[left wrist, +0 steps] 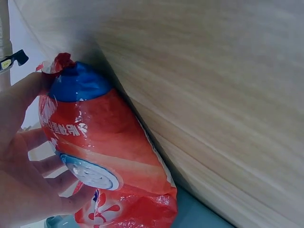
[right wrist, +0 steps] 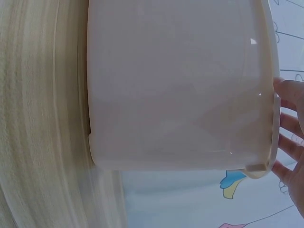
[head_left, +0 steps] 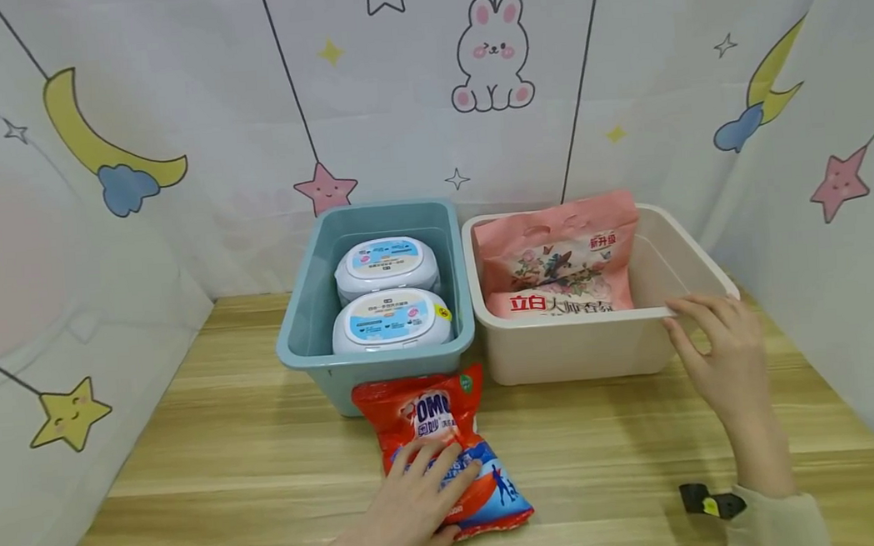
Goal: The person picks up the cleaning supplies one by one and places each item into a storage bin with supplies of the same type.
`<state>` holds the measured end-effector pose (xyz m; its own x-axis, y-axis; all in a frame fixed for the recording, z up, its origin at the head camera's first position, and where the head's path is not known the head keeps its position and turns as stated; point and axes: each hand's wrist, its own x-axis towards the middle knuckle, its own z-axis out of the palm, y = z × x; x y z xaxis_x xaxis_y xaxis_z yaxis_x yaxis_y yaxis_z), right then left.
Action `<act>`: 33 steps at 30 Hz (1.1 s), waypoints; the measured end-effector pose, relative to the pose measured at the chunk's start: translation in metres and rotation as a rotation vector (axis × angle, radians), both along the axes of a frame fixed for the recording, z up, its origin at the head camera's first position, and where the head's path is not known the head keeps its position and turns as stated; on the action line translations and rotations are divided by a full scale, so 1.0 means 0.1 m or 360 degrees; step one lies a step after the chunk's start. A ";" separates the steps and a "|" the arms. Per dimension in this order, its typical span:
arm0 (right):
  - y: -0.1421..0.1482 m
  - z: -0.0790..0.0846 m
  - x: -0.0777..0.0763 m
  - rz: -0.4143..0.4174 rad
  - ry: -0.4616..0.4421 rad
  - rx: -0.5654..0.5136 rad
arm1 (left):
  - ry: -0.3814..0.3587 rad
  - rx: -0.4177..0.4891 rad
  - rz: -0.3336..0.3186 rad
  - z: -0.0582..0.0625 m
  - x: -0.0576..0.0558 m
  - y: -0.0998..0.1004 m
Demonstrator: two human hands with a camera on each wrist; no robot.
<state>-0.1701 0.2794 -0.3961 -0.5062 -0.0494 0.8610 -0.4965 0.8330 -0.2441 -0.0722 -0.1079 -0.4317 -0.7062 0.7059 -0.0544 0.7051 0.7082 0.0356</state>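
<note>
A red and blue OMO laundry detergent bag [head_left: 423, 416] lies on the table with its upper end against the front of the teal bin [head_left: 315, 361]. My left hand [head_left: 402, 509] grips its lower part, fingers spread over the front and thumb at the bottom end. In the left wrist view the bag [left wrist: 118, 142] shows beside the thumb and fingers. My right hand [head_left: 727, 355] pinches the front right rim of the cream bin [head_left: 577, 352], with the thumb outside. The right wrist view shows the bin's wall [right wrist: 180, 85] and my fingertips [right wrist: 282, 88] at its rim.
Two white oval tubs [head_left: 391, 322] with blue labels sit in the teal bin, one behind the other. A pink detergent bag [head_left: 556, 257] stands in the left part of the cream bin. Both bins stand side by side on the wooden table [head_left: 230, 453], before a printed curtain [head_left: 229, 68].
</note>
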 end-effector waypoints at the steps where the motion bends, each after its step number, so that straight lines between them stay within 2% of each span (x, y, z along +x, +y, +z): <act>1: 0.00 0.00 0.00 0.0000 -0.0005 0.0000 | -0.0011 -0.0007 0.0004 0.00 0.00 0.00; 9: -0.01 0.00 -0.01 0.0012 0.0012 0.0009 | -0.0150 0.0014 0.0053 0.01 0.01 0.03; 16: -0.01 -0.01 -0.02 -0.0003 0.0013 0.0013 | -0.0151 0.0077 0.0041 -0.02 0.02 0.03; 21: 0.00 -0.01 -0.01 -0.0010 0.0014 0.0015 | -0.0198 0.0085 0.0065 -0.01 0.02 0.04; 29: 0.00 -0.02 -0.01 -0.0008 0.0021 0.0010 | -0.0282 0.0264 0.0140 -0.01 0.03 0.01; 33: 0.00 -0.02 -0.01 -0.0006 0.0021 0.0009 | -0.0277 0.0264 0.0125 0.01 0.02 0.00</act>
